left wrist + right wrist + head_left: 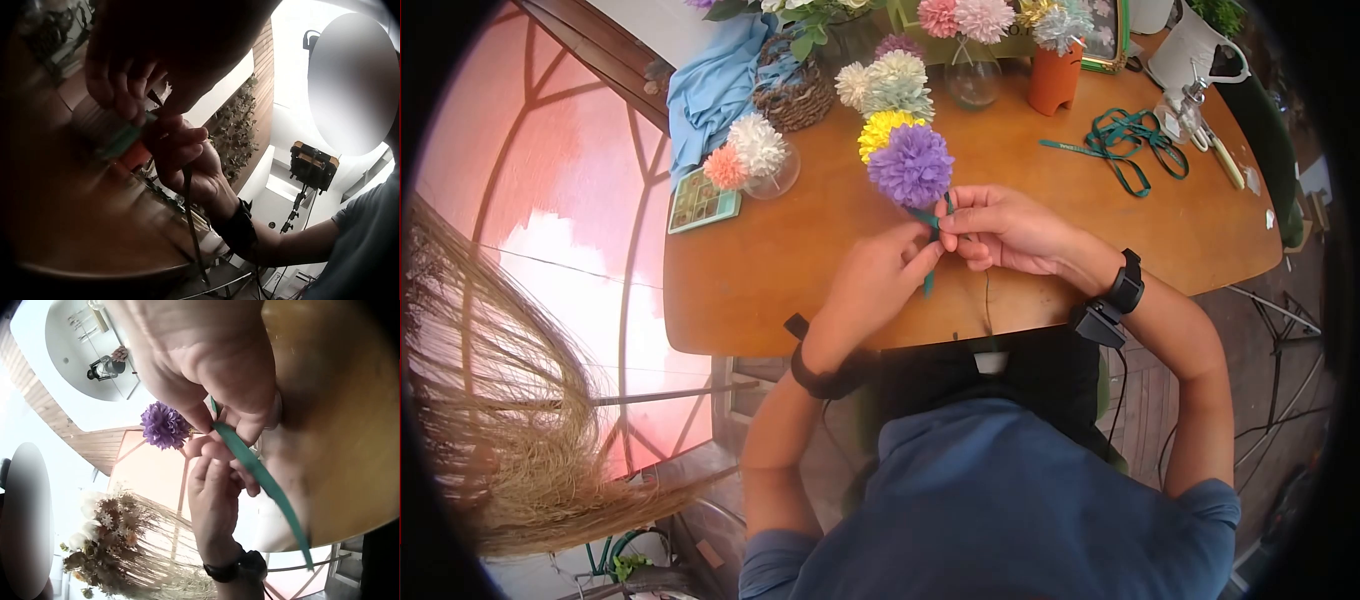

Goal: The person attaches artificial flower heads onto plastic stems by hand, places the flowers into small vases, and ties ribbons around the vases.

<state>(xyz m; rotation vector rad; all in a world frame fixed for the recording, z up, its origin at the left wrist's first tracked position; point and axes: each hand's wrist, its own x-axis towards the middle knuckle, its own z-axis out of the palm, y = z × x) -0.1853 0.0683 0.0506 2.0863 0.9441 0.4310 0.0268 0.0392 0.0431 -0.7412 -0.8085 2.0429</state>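
Just below a purple pompom flower [910, 165] and a yellow one [886, 133], both hands meet over the wooden table. The left hand [880, 277] pinches a green ribbon [928, 281] at the stems, and the right hand [1012, 230] pinches it from the other side. In the right wrist view the ribbon [265, 481] hangs in a long strip from the fingers of the right hand [212, 369], with the left hand [215, 500] touching beside it. The purple flower [164, 425] shows there too. The left wrist view is dark around the fingers.
Loose green ribbon [1125, 140] lies at the right, near scissors [1222, 155] and a white pitcher [1195, 50]. Vases with flowers, an orange holder [1055, 80] and a wicker basket [795, 95] stand at the back. A small glass vase [776, 172] is at the left beside a pale green box [704, 199].
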